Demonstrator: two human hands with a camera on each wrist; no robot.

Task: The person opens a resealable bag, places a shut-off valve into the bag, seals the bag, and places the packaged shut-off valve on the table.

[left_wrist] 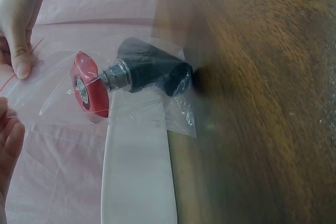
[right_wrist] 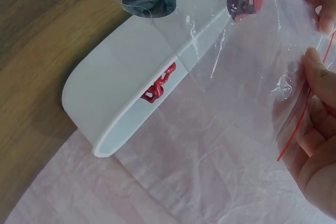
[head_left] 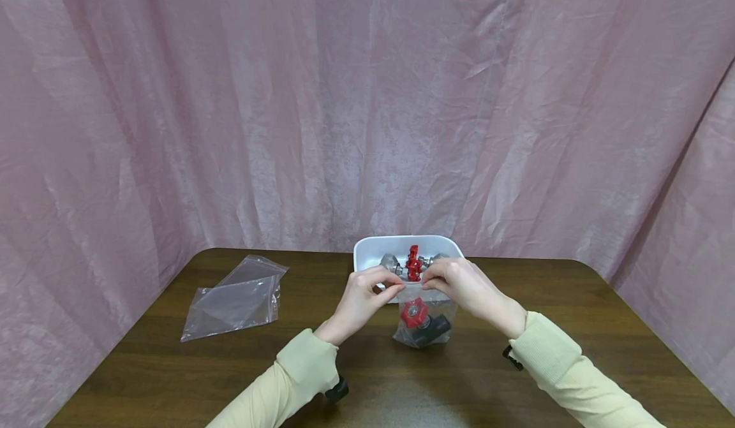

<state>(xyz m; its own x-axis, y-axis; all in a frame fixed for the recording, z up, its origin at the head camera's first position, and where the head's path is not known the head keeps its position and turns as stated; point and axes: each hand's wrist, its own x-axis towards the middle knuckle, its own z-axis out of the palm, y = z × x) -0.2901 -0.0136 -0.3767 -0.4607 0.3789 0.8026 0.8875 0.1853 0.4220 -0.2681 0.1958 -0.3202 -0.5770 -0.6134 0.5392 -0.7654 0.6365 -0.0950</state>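
A clear zip bag [head_left: 445, 305] hangs upright between both hands, its red seal line [right_wrist: 297, 129] along the top. Inside it is a valve [left_wrist: 149, 69] with a black body, a metal stem and a red handwheel [head_left: 414, 312]. On the left side of the bag's mouth, my left hand [head_left: 363, 297] pinches the edge between thumb and fingers. My right hand [head_left: 475, 289] pinches the same edge on the other side, a short gap away. The bag's lower end is close to the tabletop, in front of the white tray.
Behind the bag stands a white tray [head_left: 367, 249] holding more valves with red handwheels [head_left: 413, 263] and grey metal bodies [head_left: 390, 262]. Flat clear zip bags [head_left: 238, 300] lie overlapping on the left of the brown table [head_left: 321, 262]. A pink curtain [head_left: 367, 109] hangs behind the table.
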